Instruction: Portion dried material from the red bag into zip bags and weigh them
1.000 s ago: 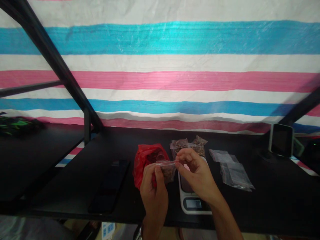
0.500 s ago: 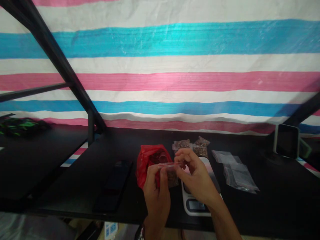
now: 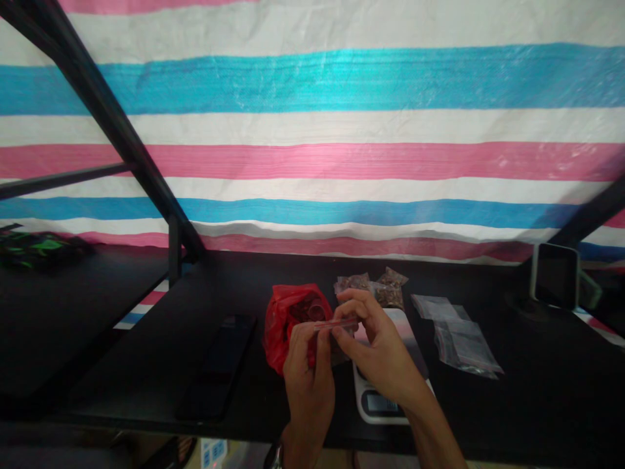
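A small clear zip bag hangs between my hands, with its reddish top strip level and something brownish inside. My left hand pinches the left end of that strip between thumb and fingers. Further along the same edge, the thumb and fingertips of my right hand are closed on it. Behind my left hand stands an open red plastic bag with dark brown pieces and a round, cup-like item in it. Under my right hand lies a white kitchen scale, its display partly visible.
Several filled small bags lie behind the scale. Flat clear zip bags are spread to its right. A dark phone-like slab lies at left, a screen on a stand at far right. Striped sheeting hangs behind the black table.
My right hand's fingertips have moved left along the top strip of the zip bag, nearer my left hand. Both hands keep hold of it. The view has shifted slightly.
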A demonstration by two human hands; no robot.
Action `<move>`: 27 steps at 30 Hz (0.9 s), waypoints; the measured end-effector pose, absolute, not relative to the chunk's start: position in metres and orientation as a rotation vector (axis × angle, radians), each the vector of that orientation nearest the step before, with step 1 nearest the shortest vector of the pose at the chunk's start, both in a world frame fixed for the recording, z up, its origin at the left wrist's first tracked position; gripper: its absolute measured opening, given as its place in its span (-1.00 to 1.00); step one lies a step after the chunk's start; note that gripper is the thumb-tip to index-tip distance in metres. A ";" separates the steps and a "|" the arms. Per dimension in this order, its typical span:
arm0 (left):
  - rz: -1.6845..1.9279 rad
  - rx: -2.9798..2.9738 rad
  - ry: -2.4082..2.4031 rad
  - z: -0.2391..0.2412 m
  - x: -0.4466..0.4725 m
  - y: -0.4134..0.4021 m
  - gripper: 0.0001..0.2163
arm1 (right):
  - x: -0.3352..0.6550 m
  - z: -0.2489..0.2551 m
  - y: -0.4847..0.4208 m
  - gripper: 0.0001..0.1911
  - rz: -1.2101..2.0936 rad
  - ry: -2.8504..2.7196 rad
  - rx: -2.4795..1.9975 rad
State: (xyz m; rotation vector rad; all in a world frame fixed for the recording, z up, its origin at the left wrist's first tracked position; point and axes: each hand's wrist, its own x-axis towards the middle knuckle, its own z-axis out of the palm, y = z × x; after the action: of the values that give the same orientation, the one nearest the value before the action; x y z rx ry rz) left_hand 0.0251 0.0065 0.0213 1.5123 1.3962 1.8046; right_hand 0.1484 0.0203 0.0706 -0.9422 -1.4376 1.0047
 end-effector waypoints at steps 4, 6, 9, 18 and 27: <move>1.811 1.576 1.391 0.023 0.026 0.008 -0.76 | 0.149 0.071 0.020 -0.76 1.013 -1.413 -0.944; 1.831 1.633 1.385 0.024 0.026 0.008 -0.81 | 0.150 0.070 0.020 -0.74 1.009 -1.410 -0.957; 1.881 1.725 1.363 0.026 0.023 0.009 -0.86 | 0.151 0.070 0.019 -0.64 1.039 -1.427 -0.954; 1.916 1.996 1.218 0.029 0.011 0.010 -0.83 | 0.154 0.078 0.016 -0.65 1.049 -1.447 -0.975; 1.806 1.891 1.425 0.011 0.001 0.005 -0.72 | 0.170 0.088 0.040 -0.92 0.360 -1.069 -1.184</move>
State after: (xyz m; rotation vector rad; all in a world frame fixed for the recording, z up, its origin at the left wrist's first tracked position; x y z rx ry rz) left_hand 0.0014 0.0051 0.0110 1.8906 1.4253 1.8058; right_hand 0.1702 0.0400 0.0876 -1.1838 -1.0694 0.3599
